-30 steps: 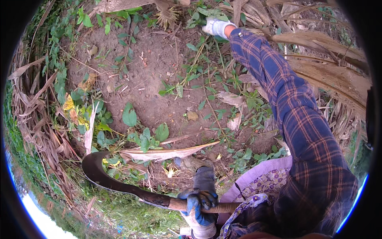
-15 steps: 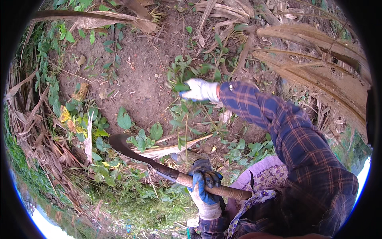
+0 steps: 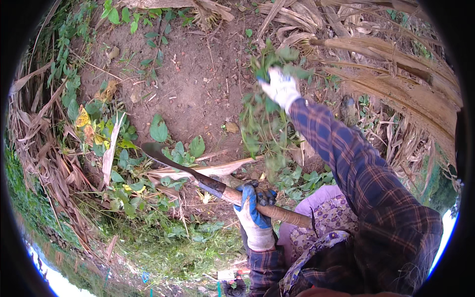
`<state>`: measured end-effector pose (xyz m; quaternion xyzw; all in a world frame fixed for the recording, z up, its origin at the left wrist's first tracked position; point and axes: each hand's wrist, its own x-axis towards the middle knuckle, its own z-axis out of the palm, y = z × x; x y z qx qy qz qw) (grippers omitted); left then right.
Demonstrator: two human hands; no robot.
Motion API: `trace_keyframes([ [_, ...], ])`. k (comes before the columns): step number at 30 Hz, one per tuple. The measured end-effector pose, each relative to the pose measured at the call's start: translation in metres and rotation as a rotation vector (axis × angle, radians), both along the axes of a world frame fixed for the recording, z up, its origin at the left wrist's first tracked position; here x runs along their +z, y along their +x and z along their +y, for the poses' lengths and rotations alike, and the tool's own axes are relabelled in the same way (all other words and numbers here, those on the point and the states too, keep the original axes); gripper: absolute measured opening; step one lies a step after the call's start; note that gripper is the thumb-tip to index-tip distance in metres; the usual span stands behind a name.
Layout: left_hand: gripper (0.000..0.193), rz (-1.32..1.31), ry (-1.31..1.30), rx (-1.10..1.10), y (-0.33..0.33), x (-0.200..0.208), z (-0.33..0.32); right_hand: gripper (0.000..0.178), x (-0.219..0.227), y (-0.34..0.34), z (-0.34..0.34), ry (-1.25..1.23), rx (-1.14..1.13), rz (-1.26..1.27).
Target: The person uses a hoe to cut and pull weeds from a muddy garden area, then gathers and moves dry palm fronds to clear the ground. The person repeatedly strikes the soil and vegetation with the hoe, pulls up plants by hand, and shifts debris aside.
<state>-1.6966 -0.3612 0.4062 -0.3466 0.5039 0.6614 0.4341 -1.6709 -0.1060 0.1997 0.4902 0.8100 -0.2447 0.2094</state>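
Note:
My left hand (image 3: pixel 255 220), in a white and blue glove with dirt-darkened fingers, is closed round the wooden handle of a billhook (image 3: pixel 203 181). The dark, curved blade points left over a dry stalk and low leaves. Farther out, my right hand (image 3: pixel 281 89), in a white glove with blue on it, is closed on a bunch of green weeds (image 3: pixel 267 123). Their leafy stems hang over the soil and are blurred by motion. The right fingers are partly hidden by the leaves.
Bare brown soil (image 3: pixel 198 99) lies ahead, with small leafy plants (image 3: pixel 158 128) at its near edge. Large dry leaves (image 3: pixel 396 89) spread at the right, and dry stalks (image 3: pixel 42 143) are heaped at the left. Cut grass (image 3: pixel 193 252) covers the lower ground.
My right hand has swung away and to the right with the weeds, which now trail below it. The left hand and billhook have shifted only slightly.

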Motion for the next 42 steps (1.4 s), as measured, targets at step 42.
trace_keyframes([
  [42, 0.018, 0.004, -0.013, 0.083, -0.008, 0.001, -0.024, 0.087, -0.026, -0.022, -0.008, -0.025, -0.430, -0.263],
])
